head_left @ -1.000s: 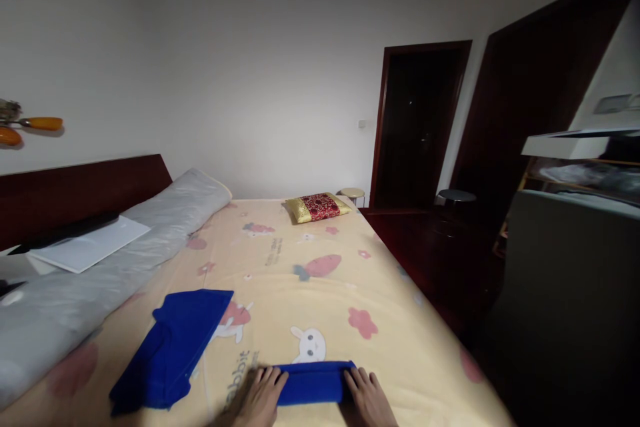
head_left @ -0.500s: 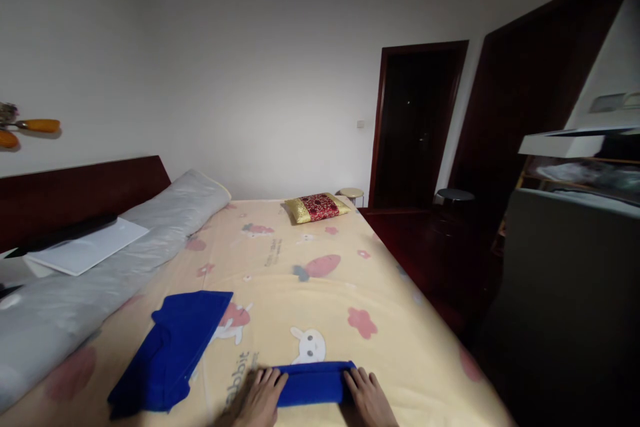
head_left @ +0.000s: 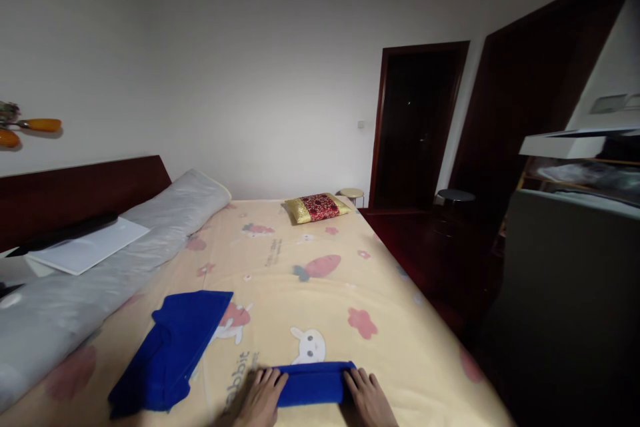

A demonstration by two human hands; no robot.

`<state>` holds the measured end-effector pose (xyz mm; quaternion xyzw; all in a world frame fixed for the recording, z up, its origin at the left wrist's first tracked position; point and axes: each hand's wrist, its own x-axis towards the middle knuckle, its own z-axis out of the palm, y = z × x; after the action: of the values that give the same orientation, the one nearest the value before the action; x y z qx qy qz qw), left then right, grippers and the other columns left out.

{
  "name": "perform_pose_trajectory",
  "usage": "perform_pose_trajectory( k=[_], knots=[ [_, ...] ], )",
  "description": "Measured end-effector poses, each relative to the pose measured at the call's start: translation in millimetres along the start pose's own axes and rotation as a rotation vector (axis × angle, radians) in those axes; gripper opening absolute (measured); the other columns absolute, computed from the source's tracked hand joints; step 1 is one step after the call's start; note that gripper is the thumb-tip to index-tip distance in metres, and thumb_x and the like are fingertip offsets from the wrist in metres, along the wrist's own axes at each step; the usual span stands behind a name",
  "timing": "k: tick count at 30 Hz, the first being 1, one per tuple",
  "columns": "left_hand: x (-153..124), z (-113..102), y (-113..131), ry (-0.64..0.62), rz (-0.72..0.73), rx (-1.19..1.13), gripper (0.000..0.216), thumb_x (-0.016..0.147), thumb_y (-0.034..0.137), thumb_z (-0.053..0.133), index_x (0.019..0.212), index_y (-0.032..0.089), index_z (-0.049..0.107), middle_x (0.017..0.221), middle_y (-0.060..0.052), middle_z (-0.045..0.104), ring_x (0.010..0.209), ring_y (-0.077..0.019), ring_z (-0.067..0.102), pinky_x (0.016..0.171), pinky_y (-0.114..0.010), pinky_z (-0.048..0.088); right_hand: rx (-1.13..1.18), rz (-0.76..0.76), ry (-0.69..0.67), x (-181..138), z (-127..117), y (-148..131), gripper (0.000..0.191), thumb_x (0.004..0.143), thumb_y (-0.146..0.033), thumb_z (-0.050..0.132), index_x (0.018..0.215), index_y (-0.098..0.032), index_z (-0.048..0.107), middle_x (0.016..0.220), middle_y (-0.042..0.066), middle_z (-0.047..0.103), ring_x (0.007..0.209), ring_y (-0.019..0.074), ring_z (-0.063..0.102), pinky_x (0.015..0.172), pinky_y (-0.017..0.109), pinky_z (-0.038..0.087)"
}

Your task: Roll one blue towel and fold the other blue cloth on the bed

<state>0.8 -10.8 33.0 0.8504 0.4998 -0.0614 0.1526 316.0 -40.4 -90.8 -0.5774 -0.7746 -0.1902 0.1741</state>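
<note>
The folded blue cloth (head_left: 313,383) lies flat on the bed (head_left: 320,287) at its near edge, just below the printed rabbit, and I have my left hand (head_left: 260,397) laid flat against its left end and my right hand (head_left: 369,398) against its right end, fingers stretched out and close together, pressing down rather than pinching. To the left of this cloth, well apart from it, a second blue cloth (head_left: 173,347) lies loosely folded on the same bed, with a long grey bolster (head_left: 100,273) beyond it. Far past the cloth, near the bed's other end, sits a small red and gold pillow (head_left: 317,207).
</note>
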Motion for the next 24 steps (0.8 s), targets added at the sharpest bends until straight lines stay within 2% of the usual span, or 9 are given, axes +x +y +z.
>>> perform_pose_trajectory(
  k=[3, 11, 15, 24],
  knots=[
    [1, 1, 0, -0.014, -0.016, 0.001, 0.069, 0.077, 0.020, 0.042, 0.145, 0.021, 0.039, 0.151, -0.008, 0.043, 0.141, -0.0275, 0.032, 0.119, -0.046, 0.014, -0.006, -0.006, -0.023, -1, 2, 1, 0.048, 0.076, -0.015, 0.054, 0.122, -0.026, 0.063, 0.112, 0.008, 0.070, 0.099, 0.0284, 0.059, 0.085, 0.041, 0.041],
    [0, 3, -3, -0.013, -0.005, 0.008, 0.068, 0.079, 0.021, 0.042, 0.147, 0.021, 0.036, 0.152, -0.009, 0.041, 0.142, -0.0274, 0.030, 0.119, -0.046, 0.014, 0.026, 0.006, -0.128, 0, -1, 2, 0.054, 0.076, -0.013, 0.048, 0.127, -0.024, 0.059, 0.118, 0.008, 0.067, 0.104, 0.0283, 0.056, 0.088, 0.042, 0.039],
    [3, 6, -5, -0.034, -0.017, -0.006, 0.069, 0.078, 0.021, 0.042, 0.147, 0.022, 0.035, 0.154, -0.008, 0.039, 0.143, -0.0270, 0.028, 0.120, -0.046, 0.012, 0.041, -0.005, -0.112, 1, -4, 1, 0.051, 0.077, -0.018, 0.050, 0.127, -0.023, 0.058, 0.116, 0.009, 0.067, 0.102, 0.0286, 0.056, 0.087, 0.041, 0.040],
    [7, 15, -10, -0.005, 0.006, -0.009, 0.069, 0.078, 0.022, 0.042, 0.147, 0.020, 0.037, 0.152, -0.009, 0.041, 0.142, -0.0279, 0.030, 0.120, -0.047, 0.014, -0.009, -0.015, -0.076, -1, 2, 1, 0.053, 0.071, -0.015, 0.054, 0.123, -0.024, 0.060, 0.116, 0.007, 0.069, 0.101, 0.0284, 0.057, 0.087, 0.040, 0.039]
  ],
)
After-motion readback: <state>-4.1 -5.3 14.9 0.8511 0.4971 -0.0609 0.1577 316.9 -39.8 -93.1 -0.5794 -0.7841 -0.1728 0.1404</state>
